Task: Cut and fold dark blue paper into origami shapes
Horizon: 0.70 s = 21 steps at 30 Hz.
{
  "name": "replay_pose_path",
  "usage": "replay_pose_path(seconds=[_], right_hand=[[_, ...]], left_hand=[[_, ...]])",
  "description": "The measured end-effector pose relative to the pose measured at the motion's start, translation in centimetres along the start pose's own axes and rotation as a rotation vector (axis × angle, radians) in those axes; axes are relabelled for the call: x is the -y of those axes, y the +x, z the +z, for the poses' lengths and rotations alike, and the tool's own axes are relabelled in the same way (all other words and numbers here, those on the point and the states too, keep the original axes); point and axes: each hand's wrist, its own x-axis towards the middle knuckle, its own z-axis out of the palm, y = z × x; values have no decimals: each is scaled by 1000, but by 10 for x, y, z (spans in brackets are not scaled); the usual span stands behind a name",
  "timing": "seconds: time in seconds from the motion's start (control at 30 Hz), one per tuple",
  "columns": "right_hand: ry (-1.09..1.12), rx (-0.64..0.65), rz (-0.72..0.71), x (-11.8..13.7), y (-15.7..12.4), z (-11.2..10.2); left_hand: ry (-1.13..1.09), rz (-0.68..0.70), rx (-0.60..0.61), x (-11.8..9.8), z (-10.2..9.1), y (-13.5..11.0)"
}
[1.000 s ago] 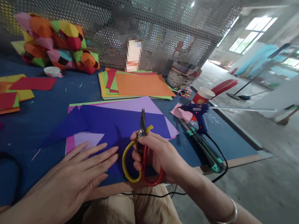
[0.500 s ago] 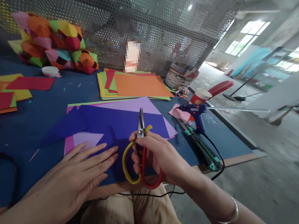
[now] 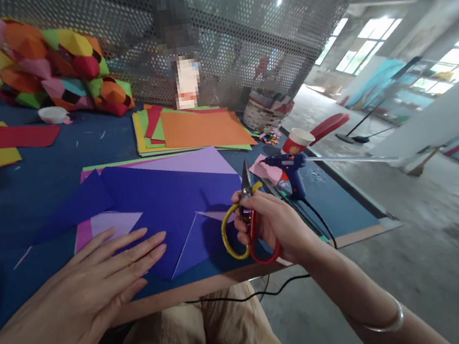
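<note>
Scissors (image 3: 249, 215) with one yellow and one red handle are gripped in my right hand (image 3: 277, 225), blades together and pointing up and away from me. They hover over the right side of the dark blue paper (image 3: 173, 194). My left hand (image 3: 115, 273) lies flat with outstretched fingers on the lower left of that paper. The blue sheet has a cut or fold line running down to its near edge and a flap at its left. Beneath it, lilac paper (image 3: 211, 160) and magenta paper (image 3: 82, 235) stick out.
Colourful folded paper shapes (image 3: 64, 64) stand at the back left. A stack of orange and green sheets (image 3: 206, 127) lies behind the blue paper. To the right are a glue gun (image 3: 291, 169) with its cord, a paper cup (image 3: 297, 139) and a wrapped tub (image 3: 265, 109).
My right hand has moved right with the scissors, uncovering the line in the blue paper. My left hand stays flat on the paper. The view has shifted slightly.
</note>
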Motion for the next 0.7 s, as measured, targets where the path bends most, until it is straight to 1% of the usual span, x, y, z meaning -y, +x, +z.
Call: replay_pose_path(seconds=[0.07, 0.1, 0.2, 0.3, 0.4, 0.53, 0.6, 0.7], right_hand=[[-15, -30, -17, 4, -2, -7], [-23, -39, -28, 4, -3, -9], [-62, -8, -41, 2, -6, -4], [-103, 83, -29, -4, -10, 14], [-131, 205, -5, -9, -11, 38], [-139, 341, 0, -15, -8, 66], [-143, 375, -4, -17, -5, 73], [-134, 363, 18, -16, -3, 72]], left_hand=[[13, -28, 5, 1, 3, -3], [21, -21, 4, 2, 5, -4], [68, 41, 13, 7, 7, -5], [103, 34, 18, 10, 7, -6], [87, 31, 9, 10, 5, -6], [61, 60, -39, 15, 8, -12], [40, 25, -52, 18, 11, -18], [2, -36, -12, 23, 15, -24]])
